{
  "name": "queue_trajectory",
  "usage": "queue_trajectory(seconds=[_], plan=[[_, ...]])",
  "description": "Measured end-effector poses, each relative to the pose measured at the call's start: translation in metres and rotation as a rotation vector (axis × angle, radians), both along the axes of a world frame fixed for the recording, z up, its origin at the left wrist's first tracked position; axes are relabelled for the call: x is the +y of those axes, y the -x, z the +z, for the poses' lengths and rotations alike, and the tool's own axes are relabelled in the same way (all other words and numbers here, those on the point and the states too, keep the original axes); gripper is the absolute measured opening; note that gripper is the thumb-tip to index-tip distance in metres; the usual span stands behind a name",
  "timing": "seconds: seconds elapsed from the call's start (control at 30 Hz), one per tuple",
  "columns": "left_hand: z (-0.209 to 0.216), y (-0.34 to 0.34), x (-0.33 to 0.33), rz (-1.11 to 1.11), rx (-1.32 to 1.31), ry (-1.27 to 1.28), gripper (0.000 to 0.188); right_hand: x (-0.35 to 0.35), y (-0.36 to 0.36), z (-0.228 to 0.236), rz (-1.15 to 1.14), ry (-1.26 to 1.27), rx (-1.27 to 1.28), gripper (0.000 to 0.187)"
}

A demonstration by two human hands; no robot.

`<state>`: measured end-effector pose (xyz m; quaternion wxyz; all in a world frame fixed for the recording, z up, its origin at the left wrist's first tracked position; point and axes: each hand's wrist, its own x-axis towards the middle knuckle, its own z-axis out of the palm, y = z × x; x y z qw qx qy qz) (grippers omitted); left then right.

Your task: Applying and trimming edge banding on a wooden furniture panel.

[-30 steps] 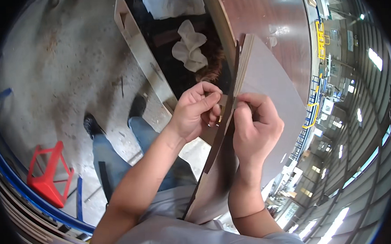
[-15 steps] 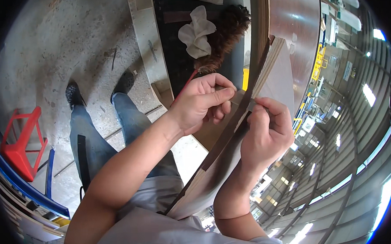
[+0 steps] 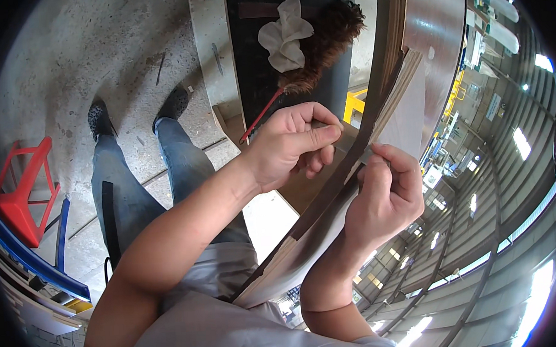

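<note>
My left hand (image 3: 298,142) is closed in a pinch, thumb against the index finger, just left of a plywood panel (image 3: 406,104) that stands on edge. What the pinch holds, if anything, is too small to make out. A dark brown edging strip (image 3: 320,199) runs along the panel's edge; bare layered plywood shows at its far and near parts. At the right side of that edge, my right hand (image 3: 386,190) also pinches, its fingertips close to the strip. Whatever sits between those fingertips is hidden.
Beyond my hands, a black surface holds a crumpled white cloth (image 3: 285,36) and a brown fluffy duster (image 3: 328,45) with a red handle. A glossy brown panel (image 3: 436,20) curves along the far right. On the floor at left stands a red stool (image 3: 24,193), near a blue frame (image 3: 40,261).
The whole view has shifted slightly, so hands and panel sit a little further right. Both hands keep their pinched shape beside the panel edge.
</note>
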<state>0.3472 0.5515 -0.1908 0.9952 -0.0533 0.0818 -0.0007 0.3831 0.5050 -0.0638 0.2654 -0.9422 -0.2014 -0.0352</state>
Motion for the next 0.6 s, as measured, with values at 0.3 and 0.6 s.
queue_trajectory(seconds=[0.3,0.6], plan=[[0.002,0.012,-0.007,-0.017,0.031,0.062,0.009,-0.005,0.012,0.003,-0.003,0.057,0.006,0.010],[0.001,0.018,-0.013,-0.014,0.018,0.083,0.009,-0.009,0.018,0.004,-0.007,0.064,0.010,0.010]])
